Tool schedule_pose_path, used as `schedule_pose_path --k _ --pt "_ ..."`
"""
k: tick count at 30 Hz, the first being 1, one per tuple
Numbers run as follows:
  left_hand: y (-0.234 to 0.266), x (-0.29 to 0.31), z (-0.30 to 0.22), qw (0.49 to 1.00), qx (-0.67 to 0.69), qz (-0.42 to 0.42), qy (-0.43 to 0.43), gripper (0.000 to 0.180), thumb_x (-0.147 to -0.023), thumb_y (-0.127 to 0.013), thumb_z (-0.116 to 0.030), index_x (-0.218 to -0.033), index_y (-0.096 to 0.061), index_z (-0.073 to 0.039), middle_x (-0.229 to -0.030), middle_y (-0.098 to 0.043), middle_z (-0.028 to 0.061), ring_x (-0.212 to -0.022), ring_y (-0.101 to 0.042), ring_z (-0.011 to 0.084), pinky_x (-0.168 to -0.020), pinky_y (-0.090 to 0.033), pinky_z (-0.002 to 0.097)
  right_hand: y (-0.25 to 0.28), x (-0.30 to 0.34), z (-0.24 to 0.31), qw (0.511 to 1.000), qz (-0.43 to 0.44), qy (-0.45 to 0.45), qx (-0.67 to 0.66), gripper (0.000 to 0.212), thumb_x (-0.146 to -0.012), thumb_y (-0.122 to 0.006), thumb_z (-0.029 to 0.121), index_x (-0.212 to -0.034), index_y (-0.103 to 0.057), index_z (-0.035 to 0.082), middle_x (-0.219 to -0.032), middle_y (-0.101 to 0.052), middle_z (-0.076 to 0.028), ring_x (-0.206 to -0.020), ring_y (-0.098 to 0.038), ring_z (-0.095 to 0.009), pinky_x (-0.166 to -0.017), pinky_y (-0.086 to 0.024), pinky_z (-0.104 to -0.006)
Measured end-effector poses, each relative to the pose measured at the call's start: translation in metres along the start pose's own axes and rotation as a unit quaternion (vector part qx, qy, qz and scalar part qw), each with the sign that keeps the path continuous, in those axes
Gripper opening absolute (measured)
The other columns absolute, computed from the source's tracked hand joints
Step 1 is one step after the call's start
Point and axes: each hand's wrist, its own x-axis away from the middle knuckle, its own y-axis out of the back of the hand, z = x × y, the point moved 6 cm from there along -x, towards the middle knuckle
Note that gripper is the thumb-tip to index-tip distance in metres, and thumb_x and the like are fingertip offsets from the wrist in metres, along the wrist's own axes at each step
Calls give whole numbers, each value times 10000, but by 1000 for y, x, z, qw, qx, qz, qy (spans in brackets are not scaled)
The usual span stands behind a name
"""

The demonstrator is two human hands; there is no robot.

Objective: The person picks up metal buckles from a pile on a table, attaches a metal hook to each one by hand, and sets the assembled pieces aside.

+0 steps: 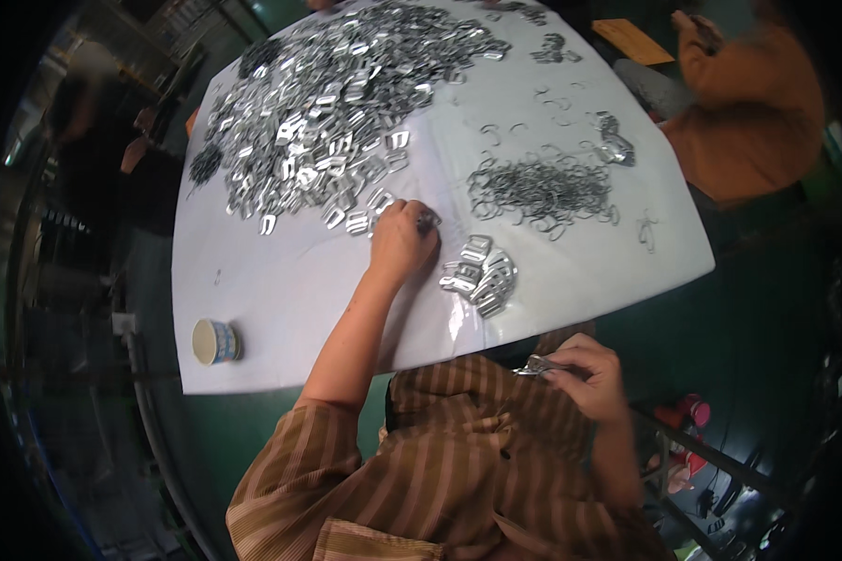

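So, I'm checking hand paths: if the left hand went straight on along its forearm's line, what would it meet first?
Past a bare stretch of the white tabletop, the left hand would probably first meet the right edge of the metal buckle pile, though depth is unclear.

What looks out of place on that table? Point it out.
A few thin curved wires lie near the right edge of the white table, mildly odd because they sit apart from the main wire pile. No obvious damage shows.

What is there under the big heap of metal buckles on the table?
White tabletop shows around the edges of the heap of buckles, near the left hand too. What lies under the heap's middle is hidden: buckles cover it.
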Motion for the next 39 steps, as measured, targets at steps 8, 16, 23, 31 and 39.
schedule_pose_path --k 8,16,23,31,39 --pt "-63 -103 -132 977 172 -18 -127 202 -663 -649 -77 -859 -613 -52 -835 -646 126 -815 -612 314 -724 -489 394 6 3 -4 999 -31 -26 -3 174 -708 -710 -31 -874 -658 -35 -768 -592 -78 -685 -568 -129 -608 -457 -231" --pt "-112 -164 -154 945 321 -2 -66 315 -708 -718 -188 -969 -631 -33 -867 -671 100 -789 -644 245 -736 -499 340 4 6 -6 999 -30 -19 -8 178 -699 -686 -71 -871 -658 -40 -785 -601 -88 -677 -589 -138 -597 -467 -232" --pt "-2 -69 -2 983 164 -81 29 182 -708 -683 -137 -849 -663 -25 -855 -661 144 -801 -637 274 -711 -499 366 -5 4 -18 999 -21 -23 -37 172 -698 -682 -74 -863 -661 -32 -765 -596 -74 -649 -578 -121 -538 -445 -226" --pt "22 31 38 996 37 -23 79 377 -635 -785 -191 -927 -613 -25 -936 -574 121 -805 -605 287 -700 -492 371 -12 -8 -23 1000 7 -26 -17 168 -703 -689 -49 -866 -659 -30 -760 -596 -65 -638 -566 -105 -522 -420 -206" --pt "12 40 45 979 43 -131 152 398 -641 -782 -218 -915 -591 -1 -941 -540 151 -943 -523 327 -785 -454 400 -11 -1 -18 999 -6 -36 -9 159 -703 -675 -53 -860 -664 -29 -762 -592 -66 -656 -568 -111 -553 -435 -214"
